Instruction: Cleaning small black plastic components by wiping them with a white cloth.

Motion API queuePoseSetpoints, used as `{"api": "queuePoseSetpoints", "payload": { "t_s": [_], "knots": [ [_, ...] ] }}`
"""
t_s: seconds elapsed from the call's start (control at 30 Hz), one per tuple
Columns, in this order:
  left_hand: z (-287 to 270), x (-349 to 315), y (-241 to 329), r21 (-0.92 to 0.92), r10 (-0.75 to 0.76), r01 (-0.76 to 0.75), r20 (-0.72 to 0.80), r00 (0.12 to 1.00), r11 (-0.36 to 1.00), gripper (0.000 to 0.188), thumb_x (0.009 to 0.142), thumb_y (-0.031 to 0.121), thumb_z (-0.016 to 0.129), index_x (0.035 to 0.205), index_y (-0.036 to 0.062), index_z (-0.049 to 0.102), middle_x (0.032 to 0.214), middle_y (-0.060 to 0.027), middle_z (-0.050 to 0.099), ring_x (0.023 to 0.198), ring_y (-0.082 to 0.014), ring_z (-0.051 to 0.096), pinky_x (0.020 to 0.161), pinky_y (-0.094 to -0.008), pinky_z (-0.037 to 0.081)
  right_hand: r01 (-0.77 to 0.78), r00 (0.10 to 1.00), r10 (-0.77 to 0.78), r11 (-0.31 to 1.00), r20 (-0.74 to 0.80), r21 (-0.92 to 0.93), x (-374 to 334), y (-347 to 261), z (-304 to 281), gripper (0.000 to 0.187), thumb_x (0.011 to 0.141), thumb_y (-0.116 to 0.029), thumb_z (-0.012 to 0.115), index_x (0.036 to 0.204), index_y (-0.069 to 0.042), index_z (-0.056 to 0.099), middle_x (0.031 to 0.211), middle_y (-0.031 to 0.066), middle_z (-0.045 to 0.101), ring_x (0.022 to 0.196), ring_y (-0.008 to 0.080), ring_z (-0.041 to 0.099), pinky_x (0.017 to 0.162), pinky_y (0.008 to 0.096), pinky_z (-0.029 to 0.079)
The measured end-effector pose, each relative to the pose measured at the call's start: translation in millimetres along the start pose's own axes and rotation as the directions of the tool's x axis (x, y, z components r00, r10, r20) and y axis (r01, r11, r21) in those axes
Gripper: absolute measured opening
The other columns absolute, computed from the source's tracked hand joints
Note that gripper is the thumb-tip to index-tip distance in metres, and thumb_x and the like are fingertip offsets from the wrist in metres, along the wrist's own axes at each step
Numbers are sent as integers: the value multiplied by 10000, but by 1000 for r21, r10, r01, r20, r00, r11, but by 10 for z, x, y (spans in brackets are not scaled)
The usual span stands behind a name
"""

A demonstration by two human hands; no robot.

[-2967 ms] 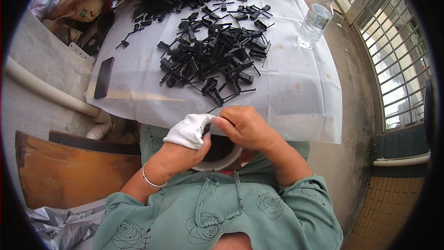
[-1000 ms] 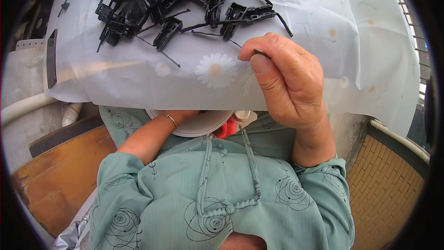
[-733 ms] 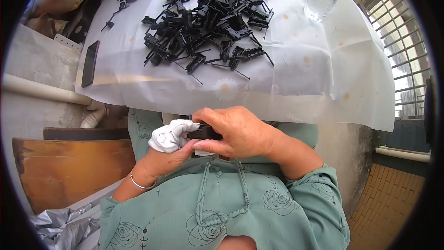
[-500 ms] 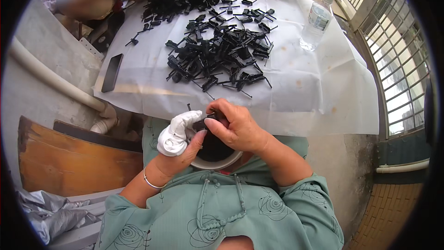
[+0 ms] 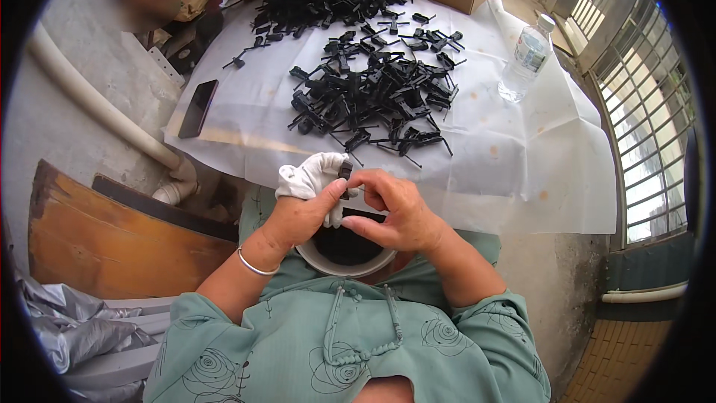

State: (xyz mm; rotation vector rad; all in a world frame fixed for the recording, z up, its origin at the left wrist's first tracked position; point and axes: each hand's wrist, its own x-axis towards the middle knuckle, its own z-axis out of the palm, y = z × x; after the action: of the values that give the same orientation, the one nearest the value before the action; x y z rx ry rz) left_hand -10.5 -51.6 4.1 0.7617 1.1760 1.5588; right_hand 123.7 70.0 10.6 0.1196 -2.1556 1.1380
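Far left, we have the phone (image 5: 198,109) lying near the left edge of the table (image 5: 492,179), well apart from both hands. Next, the left hand (image 5: 308,209), wearing a white glove (image 5: 300,179) over the fingers, thumb bare; we see it pinching one black part (image 5: 345,170), thumb on the near side, glove behind. The part is off the table, held up around its near edge, at the glove's right side. Long axis runs roughly up-down in view, upper end poking out above the thumb tip; lower end partly covered, so we can't tell its full shape. Below it we get the tub (image 5: 358,271), pale rim, dark inside, contents unclear. Beyond, on the table, a pile (image 5: 373,97) of black parts. Then the right hand (image 5: 403,213): the part lies to its left, level with the index fingertip and crosswise to that finger. Index and thumb are parted, thumb lower, near the glove's tips; we see nothing gripped between. Index touching the part or just beside it: can't tell. Left is nearer, since it has the part. Far right, the bottle (image 5: 526,60) stands upright on the table.
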Motion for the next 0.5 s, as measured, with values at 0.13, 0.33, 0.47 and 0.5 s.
{"api": "queuePoseSetpoints", "payload": {
  "t_s": [0.13, 0.33, 0.47, 0.5],
  "knots": [
    [93, -62, -2, 235, 68, -57, -38, 997, 970, 259, 891, 27, 496, 1146, 14, 456, 960, -53, 561, 645, -75, 546, 546, -208, 451, -196, 947, 196, 980, -254, 26, -57, 145, 136, 166, 795, -86, 669, 853, -30, 524, 619, -1, 478, 530, 55, 395, 461, 224, 343],
    [101, -69, 17, 210, 92, -75, -73, 993, 975, 255, 895, 52, 501, 1134, -13, 443, 917, -56, 567, 601, -68, 526, 509, -199, 446, -289, 947, 310, 937, -81, 195, -49, 163, 29, 175, 806, -103, 669, 825, -23, 514, 633, -5, 491, 547, 50, 389, 471, 224, 350],
    [123, -69, -51, 362, 174, -125, -106, 979, 924, 284, 885, 47, 520, 1152, -19, 449, 879, -49, 574, 618, -68, 544, 539, -202, 459, -54, 997, 49, 993, -56, -105, -55, 11, 98, 177, 803, -114, 673, 826, -18, 526, 630, 3, 489, 545, 56, 395, 466, 223, 349],
    [131, -64, -62, 435, 202, -140, -100, 974, 889, 292, 879, 42, 529, 1155, -21, 453, 866, -46, 575, 626, -69, 551, 549, -206, 464, -53, 990, 32, 988, -141, -146, -103, 98, 159, 180, 802, -126, 676, 812, -19, 531, 628, 11, 488, 542, 59, 402, 460, 221, 342]
  ]
}}
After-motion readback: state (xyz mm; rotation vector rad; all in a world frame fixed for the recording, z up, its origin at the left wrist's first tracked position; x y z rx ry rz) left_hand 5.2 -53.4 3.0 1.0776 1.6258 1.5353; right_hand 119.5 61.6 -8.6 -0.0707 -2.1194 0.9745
